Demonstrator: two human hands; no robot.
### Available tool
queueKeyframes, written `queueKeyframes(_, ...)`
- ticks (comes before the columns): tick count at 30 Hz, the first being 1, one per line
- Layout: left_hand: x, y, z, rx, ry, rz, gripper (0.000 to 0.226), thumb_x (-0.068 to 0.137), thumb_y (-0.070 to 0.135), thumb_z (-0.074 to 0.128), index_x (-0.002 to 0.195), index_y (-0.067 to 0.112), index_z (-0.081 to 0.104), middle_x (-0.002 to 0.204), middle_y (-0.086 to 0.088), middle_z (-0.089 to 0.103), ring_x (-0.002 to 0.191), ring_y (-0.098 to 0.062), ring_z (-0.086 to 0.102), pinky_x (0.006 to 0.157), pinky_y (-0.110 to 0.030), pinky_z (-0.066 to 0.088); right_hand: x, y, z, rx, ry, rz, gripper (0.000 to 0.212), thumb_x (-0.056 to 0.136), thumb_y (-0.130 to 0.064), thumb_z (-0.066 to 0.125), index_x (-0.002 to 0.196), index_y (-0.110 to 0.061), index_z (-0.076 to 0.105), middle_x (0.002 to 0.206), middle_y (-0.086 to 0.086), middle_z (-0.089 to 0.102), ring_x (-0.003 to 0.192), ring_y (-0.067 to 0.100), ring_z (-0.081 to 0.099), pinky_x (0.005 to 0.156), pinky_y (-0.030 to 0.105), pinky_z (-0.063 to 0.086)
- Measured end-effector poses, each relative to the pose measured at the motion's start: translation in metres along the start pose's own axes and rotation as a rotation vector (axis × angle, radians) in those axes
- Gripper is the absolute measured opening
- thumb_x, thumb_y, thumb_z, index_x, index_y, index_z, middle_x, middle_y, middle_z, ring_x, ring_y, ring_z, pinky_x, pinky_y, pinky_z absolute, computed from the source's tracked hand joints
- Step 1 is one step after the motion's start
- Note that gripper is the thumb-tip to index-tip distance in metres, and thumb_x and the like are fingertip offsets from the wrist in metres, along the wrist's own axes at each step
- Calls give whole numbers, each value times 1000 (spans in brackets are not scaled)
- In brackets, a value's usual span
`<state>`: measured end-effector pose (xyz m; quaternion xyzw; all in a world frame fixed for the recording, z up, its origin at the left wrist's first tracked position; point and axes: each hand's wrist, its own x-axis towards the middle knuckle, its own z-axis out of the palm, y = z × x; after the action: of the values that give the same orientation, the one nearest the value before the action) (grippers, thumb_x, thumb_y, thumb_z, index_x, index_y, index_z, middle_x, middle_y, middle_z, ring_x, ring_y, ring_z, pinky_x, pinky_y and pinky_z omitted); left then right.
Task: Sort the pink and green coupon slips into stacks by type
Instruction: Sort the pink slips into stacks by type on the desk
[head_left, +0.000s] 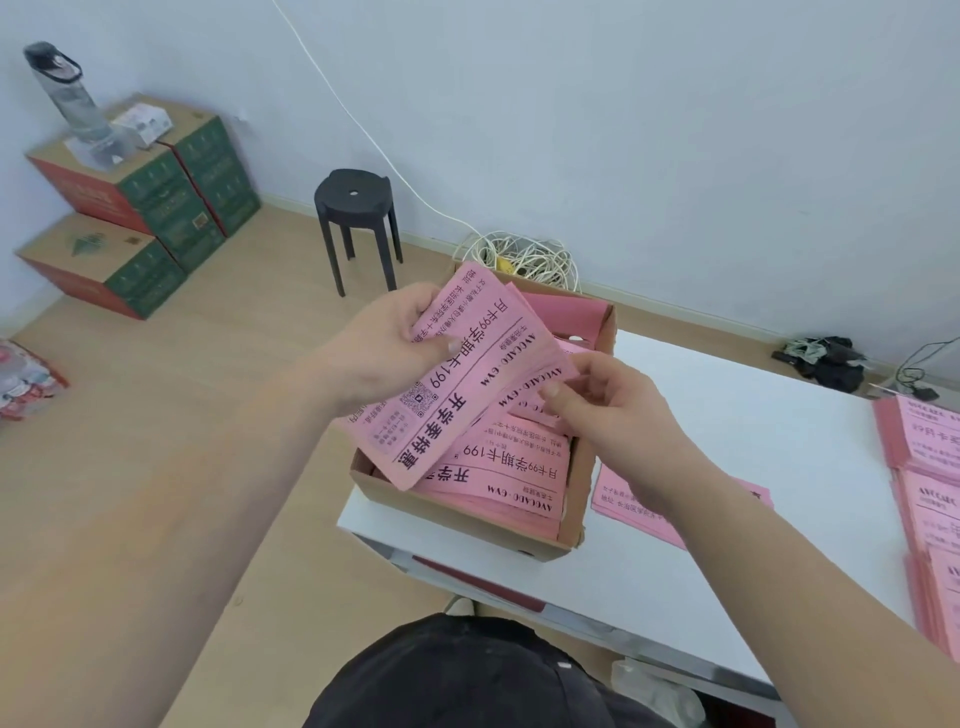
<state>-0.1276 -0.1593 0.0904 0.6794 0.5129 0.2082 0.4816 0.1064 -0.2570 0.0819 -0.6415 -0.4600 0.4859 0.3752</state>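
Over dark clothes (467, 675), the left hand (384, 353) grips a pink bundle (467, 384) above the box (467, 525) at the tabletop's (727, 545) left edge. The right hand (602, 400) pinches the bundle's edge.

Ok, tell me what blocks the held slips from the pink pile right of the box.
Only the right forearm, crossing over that pink pile. The held slips sit above the cardboard box wall; the bare table between shows nothing else.

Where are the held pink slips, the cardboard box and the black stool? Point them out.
held pink slips (467, 379), head view, top slip's printed face.
cardboard box (457, 519), head view, front wall.
black stool (366, 186), head view, seat top.
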Motion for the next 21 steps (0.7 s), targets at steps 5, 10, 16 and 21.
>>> queueKeyframes(5, -2, 12, 13, -43, -21, 46, 25, 103, 22, 57, 120, 40, 54, 112, 15, 74, 102, -11, 73, 89, -46, 59, 2, -5, 4, 197, -55, 32, 21, 103, -28, 62, 122, -22, 67, 113, 0, 76, 104, 19, 73, 95, 45, 58)
queueKeyframes(10, -6, 30, 28, -86, -67, 95, 26, 99, 30, 57, 122, 40, 54, 119, 13, 70, 110, -13, 69, 94, -47, 57, 4, -16, 3, 198, 91, -6, 27, 102, -25, 60, 129, -29, 58, 118, -7, 73, 108, 12, 71, 90, 38, 58)
queueKeyframes(16, -9, 79, 61, -403, 12, 181, 28, 103, 18, 57, 128, 28, 56, 119, 5, 74, 108, -18, 72, 91, -47, 58, -15, -45, -38, 524, 49, -45, 47, 99, -16, 66, 140, -17, 44, 119, 3, 75, 109, 26, 73, 97, 50, 54)
queueKeyframes(21, -8, 100, 110, -402, -71, 136, 39, 95, 10, 69, 128, 25, 56, 117, 4, 75, 109, -18, 72, 96, -50, 57, -37, -32, -86, 203, 110, -45, 22, 107, -12, 51, 121, -19, 66, 110, 0, 78, 101, 21, 75, 94, 51, 58)
